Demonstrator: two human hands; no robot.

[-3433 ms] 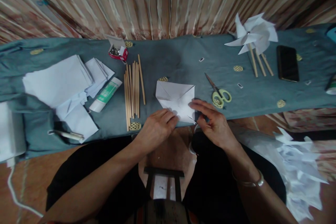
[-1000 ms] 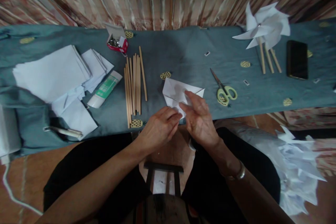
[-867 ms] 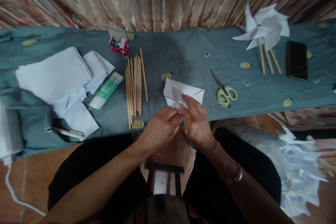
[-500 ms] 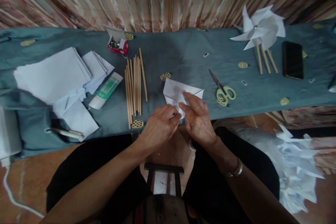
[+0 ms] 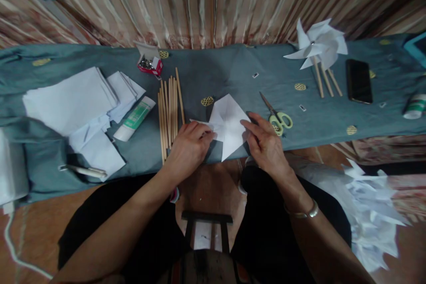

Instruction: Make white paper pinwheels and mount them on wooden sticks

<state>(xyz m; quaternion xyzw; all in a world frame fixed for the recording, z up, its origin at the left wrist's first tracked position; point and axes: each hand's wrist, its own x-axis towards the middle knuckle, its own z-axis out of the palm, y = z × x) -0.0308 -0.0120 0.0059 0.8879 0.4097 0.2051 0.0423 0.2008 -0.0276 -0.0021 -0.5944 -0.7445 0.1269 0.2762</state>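
A folded white paper pinwheel piece (image 5: 233, 126) lies near the front edge of the table, its pointed blades spread. My left hand (image 5: 189, 144) is closed on its left flap, thumb and fingers pinched together. On the opposite side, my right hand (image 5: 268, 144) has its fingers apart, the fingertips resting against the paper's right edge. Green-handled scissors (image 5: 280, 120) lie just beyond my right hand. Several thin wooden sticks (image 5: 169, 111) lie beside my left hand, which covers the lower ends of some.
Stacked white paper (image 5: 69, 102), a glue tube (image 5: 135, 119), a pen (image 5: 83, 171) and a red box of metal pins (image 5: 149, 63) lie left. Finished pinwheels (image 5: 321, 46), a phone (image 5: 359, 80) and a white-green bottle (image 5: 415, 106) are right. More pinwheels (image 5: 374, 217) sit low right.
The paper has turned and opened out, with a flap now pointing left. My left hand has moved left with that flap; my right hand has shifted right to the paper's edge.
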